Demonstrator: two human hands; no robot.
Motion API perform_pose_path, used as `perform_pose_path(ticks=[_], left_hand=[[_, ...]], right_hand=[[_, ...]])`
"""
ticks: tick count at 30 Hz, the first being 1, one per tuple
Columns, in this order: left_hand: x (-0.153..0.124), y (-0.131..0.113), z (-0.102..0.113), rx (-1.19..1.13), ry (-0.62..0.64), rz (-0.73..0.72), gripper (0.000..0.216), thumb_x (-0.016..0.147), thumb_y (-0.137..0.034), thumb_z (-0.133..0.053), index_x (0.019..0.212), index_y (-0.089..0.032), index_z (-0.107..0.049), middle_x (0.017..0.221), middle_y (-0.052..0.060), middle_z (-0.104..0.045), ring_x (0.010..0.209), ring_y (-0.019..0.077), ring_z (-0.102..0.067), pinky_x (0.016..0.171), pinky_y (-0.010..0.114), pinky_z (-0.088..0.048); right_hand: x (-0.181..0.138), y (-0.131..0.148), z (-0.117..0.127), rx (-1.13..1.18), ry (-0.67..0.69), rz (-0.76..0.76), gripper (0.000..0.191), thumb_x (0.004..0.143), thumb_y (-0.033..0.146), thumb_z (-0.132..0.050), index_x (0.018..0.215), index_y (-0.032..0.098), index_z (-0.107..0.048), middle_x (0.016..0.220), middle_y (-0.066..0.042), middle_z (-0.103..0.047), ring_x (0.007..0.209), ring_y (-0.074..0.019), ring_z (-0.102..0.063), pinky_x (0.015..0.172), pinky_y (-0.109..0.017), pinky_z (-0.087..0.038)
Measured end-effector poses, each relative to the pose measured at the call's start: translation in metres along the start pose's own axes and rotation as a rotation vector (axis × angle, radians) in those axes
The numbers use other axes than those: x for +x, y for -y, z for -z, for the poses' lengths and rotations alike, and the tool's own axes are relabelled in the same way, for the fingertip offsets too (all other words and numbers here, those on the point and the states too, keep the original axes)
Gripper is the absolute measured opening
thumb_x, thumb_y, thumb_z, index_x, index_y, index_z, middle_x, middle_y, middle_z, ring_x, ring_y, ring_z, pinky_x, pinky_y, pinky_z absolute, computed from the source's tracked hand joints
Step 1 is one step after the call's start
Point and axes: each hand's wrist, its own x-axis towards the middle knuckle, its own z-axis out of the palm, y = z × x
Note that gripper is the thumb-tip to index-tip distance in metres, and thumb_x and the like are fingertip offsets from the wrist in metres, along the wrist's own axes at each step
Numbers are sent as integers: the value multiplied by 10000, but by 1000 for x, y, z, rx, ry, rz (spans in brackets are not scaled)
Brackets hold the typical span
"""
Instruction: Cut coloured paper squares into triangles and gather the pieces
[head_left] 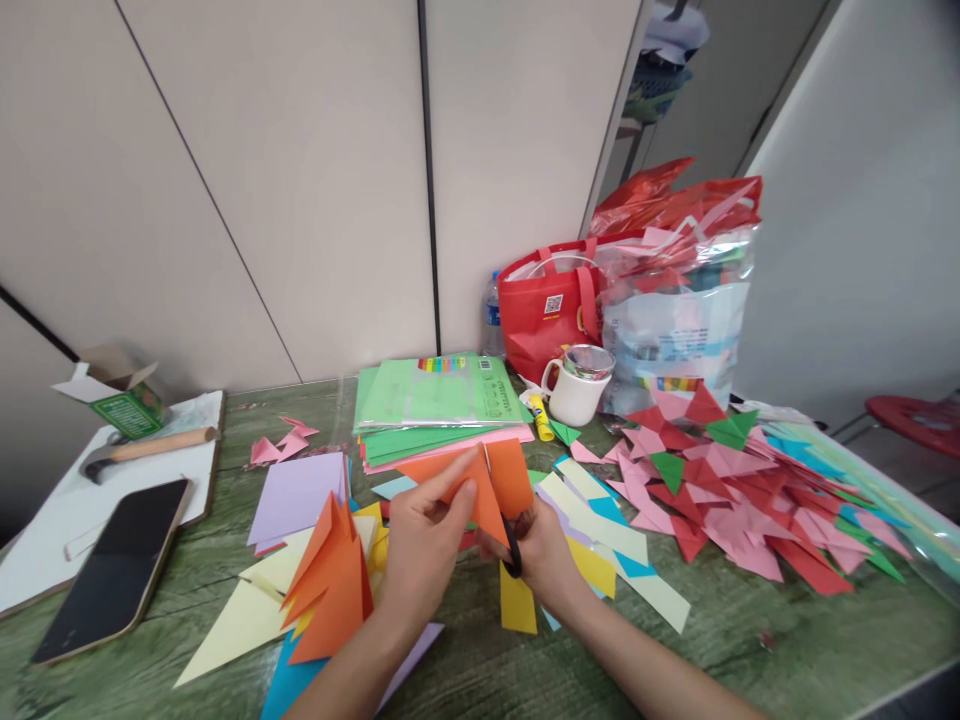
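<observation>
My left hand (427,545) pinches an orange paper sheet (484,485) by its lower left part, holding it up over the green table (750,640). My right hand (544,555) grips black-handled scissors (513,545) whose blades run up into the orange sheet along a cut. Just left of my left hand stands a pile of folded orange triangles (330,585) on pale yellow and blue paper.
A stack of green and pink paper sheets (439,405), a glue stick (541,417) and a white mug (577,385) lie behind. A heap of red, pink and green folded triangles (735,490) fills the right. A phone (120,565), hammer (146,450) and red bag (547,310) also sit here.
</observation>
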Motion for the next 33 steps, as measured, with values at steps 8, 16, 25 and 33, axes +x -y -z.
perform_pose_path(ticks=[8, 16, 25, 33], left_hand=[[-1, 2, -1, 2, 20, -13, 386, 714, -289, -633, 1091, -212, -656, 873, 26, -723, 531, 95, -510, 500, 202, -455], [-4, -5, 1, 19, 26, -78, 374, 710, -281, -645, 1073, -193, -666, 769, 14, -711, 510, 80, -489, 472, 178, -400], [-28, -18, 15, 42, 24, -145, 427, 696, -280, -660, 1117, -205, -640, 736, 3, -690, 655, 135, -555, 537, 203, -444], [-39, -12, 20, 16, 52, -180, 470, 715, -277, -669, 1176, -218, -593, 821, 5, -712, 635, 110, -570, 559, 186, -465]], right_hand=[[1, -9, 2, 81, 6, 12, 347, 538, 322, -758, 704, 210, -474, 477, 76, -515, 370, -100, -457, 386, -224, -400], [0, -4, 8, 185, -155, 102, 342, 561, 308, -759, 693, 197, -464, 436, 84, -488, 382, -93, -454, 387, -207, -396], [-43, 10, 28, 616, -236, -120, 310, 695, 389, -686, 849, 169, -530, 703, 13, -587, 636, -115, -558, 707, -319, -513], [-59, 25, 9, 28, 116, 81, 278, 677, 140, -668, 910, 184, -524, 679, 41, -547, 600, -90, -499, 572, -205, -415]])
